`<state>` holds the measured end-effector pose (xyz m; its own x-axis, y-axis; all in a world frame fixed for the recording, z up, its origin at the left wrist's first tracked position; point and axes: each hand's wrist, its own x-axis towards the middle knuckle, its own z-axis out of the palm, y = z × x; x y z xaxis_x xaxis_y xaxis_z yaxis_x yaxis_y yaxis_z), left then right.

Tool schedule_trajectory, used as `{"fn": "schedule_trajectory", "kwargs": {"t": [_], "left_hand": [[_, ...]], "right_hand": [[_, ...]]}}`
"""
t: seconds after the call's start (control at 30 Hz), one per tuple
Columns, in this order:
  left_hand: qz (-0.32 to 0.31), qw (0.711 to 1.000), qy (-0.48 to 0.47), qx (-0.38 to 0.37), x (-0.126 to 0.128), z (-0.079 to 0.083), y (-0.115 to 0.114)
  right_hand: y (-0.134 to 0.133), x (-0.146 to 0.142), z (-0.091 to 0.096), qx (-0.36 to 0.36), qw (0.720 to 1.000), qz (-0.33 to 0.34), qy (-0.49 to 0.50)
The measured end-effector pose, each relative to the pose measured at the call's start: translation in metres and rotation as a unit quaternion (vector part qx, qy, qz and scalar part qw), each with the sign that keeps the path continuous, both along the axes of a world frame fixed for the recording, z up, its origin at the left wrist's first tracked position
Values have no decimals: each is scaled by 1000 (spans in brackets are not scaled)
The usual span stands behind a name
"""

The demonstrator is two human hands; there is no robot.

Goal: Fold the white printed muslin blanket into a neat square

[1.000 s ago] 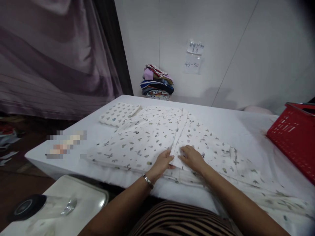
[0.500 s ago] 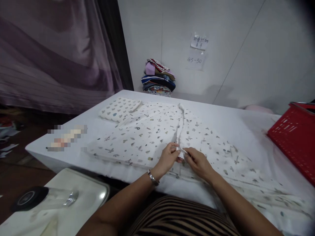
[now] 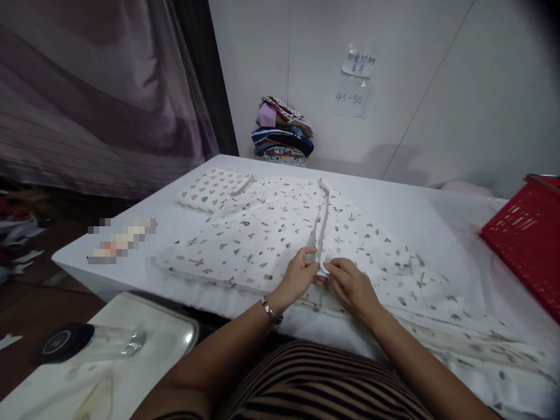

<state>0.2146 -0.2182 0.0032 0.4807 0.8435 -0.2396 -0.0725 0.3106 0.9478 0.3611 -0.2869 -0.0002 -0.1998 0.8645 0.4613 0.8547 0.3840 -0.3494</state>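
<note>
A white printed cloth (image 3: 262, 239) with small grey and green motifs lies spread over the table, split by a raised seam edge (image 3: 322, 216) running away from me. At the near part of this edge my left hand (image 3: 301, 269) pinches the fabric between thumb and fingers. Close by on the right, my right hand (image 3: 350, 284) has its fingers closed on the edge strip too. The fingertips of both hands almost meet. A folded white cloth (image 3: 214, 189) with a grey heart-like print rests at the far left, touching the spread cloth.
A red plastic basket (image 3: 525, 233) stands at the right of the white table (image 3: 437, 216). Stacked folded fabrics (image 3: 282, 131) sit behind the far edge. At lower left, a clear bottle with a black cap (image 3: 65, 344) lies on a white surface (image 3: 144, 321). A blurred-out item (image 3: 125, 239) lies at the table's left.
The view has tilted slightly. My fingers have shifted a little on the edge strip, which now stands out as a small white loop by my right fingertips.
</note>
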Motion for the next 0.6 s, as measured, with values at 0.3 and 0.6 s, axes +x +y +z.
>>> {"fn": "schedule_trajectory", "kwargs": {"t": [0.3, 0.6], "left_hand": [[-12, 998, -5, -68, 1, 8, -1], [-41, 998, 27, -28, 6, 22, -5]], "right_hand": [[-3, 0, -4, 61, 996, 29, -55], [-3, 3, -7, 124, 992, -23, -33]]}}
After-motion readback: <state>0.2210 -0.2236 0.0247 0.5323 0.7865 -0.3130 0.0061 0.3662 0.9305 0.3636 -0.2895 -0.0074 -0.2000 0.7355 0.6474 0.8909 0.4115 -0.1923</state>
